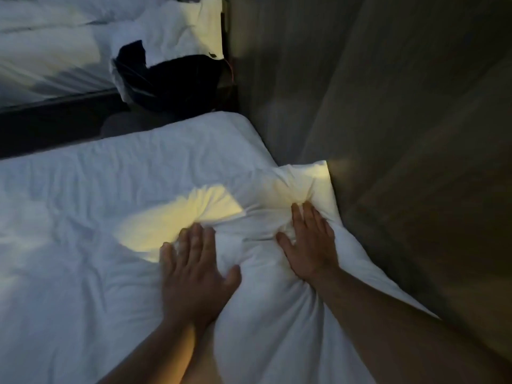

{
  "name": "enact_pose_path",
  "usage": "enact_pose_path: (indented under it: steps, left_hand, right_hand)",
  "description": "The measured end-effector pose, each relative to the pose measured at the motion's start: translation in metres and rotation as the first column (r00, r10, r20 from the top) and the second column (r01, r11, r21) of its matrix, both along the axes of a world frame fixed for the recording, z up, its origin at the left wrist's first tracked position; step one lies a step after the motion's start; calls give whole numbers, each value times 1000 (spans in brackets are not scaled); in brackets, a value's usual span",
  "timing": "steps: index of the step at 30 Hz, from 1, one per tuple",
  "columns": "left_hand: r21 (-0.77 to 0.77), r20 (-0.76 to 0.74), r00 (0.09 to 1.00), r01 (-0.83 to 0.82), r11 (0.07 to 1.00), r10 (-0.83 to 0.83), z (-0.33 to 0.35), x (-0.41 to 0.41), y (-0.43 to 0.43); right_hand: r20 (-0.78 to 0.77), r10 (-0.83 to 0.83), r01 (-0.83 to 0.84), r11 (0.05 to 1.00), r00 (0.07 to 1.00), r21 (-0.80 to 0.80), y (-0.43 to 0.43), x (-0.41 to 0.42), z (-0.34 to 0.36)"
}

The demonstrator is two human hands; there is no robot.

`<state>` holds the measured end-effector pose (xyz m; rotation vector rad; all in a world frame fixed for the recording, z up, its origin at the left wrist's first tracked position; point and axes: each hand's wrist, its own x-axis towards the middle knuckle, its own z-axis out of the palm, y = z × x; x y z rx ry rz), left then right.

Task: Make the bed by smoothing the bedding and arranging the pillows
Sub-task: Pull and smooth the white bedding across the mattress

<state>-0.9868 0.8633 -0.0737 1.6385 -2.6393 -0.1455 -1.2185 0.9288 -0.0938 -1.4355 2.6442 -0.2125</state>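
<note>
Head: left hand (194,270), right hand (308,242) — two pressing one pillow (266,322).

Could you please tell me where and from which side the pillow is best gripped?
Probably by its free long edge, from the left: the pillow lies lengthwise against the wall, which blocks its right side. The left hand and right hand press its soft top, which only bunches there.

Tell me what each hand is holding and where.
Nothing is gripped: the left hand and right hand both press, fingers straight, on top of the pillow.
</note>
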Motion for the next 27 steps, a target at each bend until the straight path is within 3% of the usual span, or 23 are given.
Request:
enact_pose_path:
  steps: [16,20,24,27]
  left_hand:
    - [17,-22,999,-34,999,34,-28,-13,-23]
    - [49,8,1000,7,999,-8,-20,-7,-27]
    - [90,69,994,74,993,-81,-1,7,-22]
    - [100,132,981,130,987,-142,24,12,-21]
  right_hand:
    - [-35,-8,9,999,999,35,-30,-6,-10]
    - [12,13,-13,998,1000,54,-20,-1,23]
    - [75,96,-93,995,993,-45,24,16,90]
    - [-13,20,-21,999,1000,-32,99,42,131]
